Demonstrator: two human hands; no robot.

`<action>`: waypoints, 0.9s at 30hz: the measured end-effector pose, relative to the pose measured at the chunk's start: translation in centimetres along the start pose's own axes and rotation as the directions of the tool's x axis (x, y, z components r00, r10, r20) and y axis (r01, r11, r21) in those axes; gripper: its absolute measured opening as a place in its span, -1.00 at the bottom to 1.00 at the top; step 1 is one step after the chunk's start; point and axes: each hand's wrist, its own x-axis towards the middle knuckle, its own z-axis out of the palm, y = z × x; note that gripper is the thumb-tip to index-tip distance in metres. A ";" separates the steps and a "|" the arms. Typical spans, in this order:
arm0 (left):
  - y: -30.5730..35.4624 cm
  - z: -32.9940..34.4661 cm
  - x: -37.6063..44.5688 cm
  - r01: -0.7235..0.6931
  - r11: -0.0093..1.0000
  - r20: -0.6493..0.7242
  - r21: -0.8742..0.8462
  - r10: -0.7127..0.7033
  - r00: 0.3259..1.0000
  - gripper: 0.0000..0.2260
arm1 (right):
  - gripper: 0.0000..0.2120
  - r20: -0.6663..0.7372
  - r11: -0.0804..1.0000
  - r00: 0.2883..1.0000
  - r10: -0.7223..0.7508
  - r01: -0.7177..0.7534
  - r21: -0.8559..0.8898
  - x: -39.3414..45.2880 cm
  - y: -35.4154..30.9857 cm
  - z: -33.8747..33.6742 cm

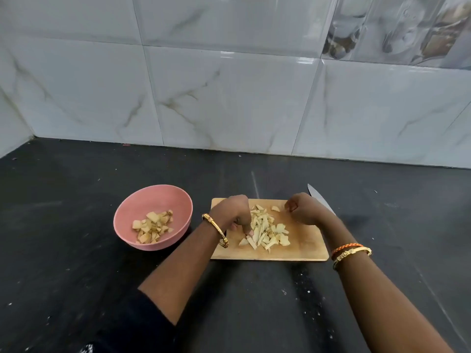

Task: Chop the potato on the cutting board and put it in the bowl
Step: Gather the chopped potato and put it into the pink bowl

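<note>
A wooden cutting board (300, 248) lies on the dark counter with a pile of chopped potato pieces (266, 230) in its middle. My left hand (233, 211) is at the pile's left side, fingers bent down and touching the pieces; whether it grips any is hidden. My right hand (304, 208) hovers at the pile's far right corner with its fingers curled in, and nothing shows in it. A pink bowl (142, 200) stands left of the board, with several potato pieces (153, 226) in it. A knife (318, 197) lies behind my right hand, handle hidden.
The black counter (76, 263) runs back to a marble-tiled wall (229, 98), which meets a side wall in the far left corner. Small white crumbs dot the counter in front of the board. Bangles are on both wrists.
</note>
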 end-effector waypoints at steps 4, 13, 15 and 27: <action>-0.1 -0.4 0.3 -0.042 0.998 0.094 -0.050 0.046 0.995 -0.46 | -0.67 -0.001 0.993 0.994 -0.110 0.110 -0.044 0.6 -2.1 1.5; -0.1 0.2 0.7 -0.116 0.983 0.061 0.141 0.108 0.992 -0.05 | -0.58 0.017 0.952 0.956 -0.294 0.294 -0.080 0.1 -4.4 3.3; 0.2 0.3 0.5 -0.149 0.976 0.079 0.159 0.138 0.987 -0.07 | -0.58 0.068 0.946 0.946 -0.316 0.320 -0.055 -0.3 -4.0 2.8; -2.5 0.8 -0.6 -0.069 0.975 0.055 0.211 0.059 0.997 -0.08 | -0.23 0.327 0.975 0.945 -0.020 0.090 -0.201 -2.6 0.7 -1.3</action>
